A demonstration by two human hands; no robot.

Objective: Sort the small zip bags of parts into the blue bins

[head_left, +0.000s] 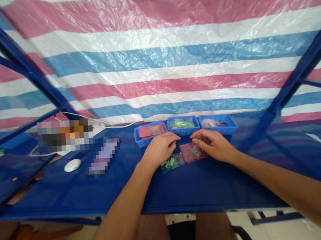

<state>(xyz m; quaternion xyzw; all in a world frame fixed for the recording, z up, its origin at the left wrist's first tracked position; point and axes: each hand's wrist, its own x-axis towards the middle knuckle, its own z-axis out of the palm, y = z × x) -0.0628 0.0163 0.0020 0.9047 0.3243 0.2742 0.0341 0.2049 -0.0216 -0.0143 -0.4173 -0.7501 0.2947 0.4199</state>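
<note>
My left hand [161, 147] hovers or rests above a small green zip bag [169, 164] with pale pieces inside. Its fingers are bent, with a gap between thumb and forefinger and nothing visible there. Beside the green bag is a small clear bag [180, 158], partly covered. My right hand [215, 144] is over the right end of a pink zip bag [188, 153] holding pale pieces. Its thumb and fingertips come together; anything between them is too small to make out. The two hands are apart, fingertips facing each other.
Behind my hands stand three blue trays: the left one [138, 137] with red bags, the middle one [184, 128] with green bags, the right one [229, 122] with clear bags. A white round object [72, 165] and a blurred phone-like item [104, 156] lie left on the blue table [208, 189].
</note>
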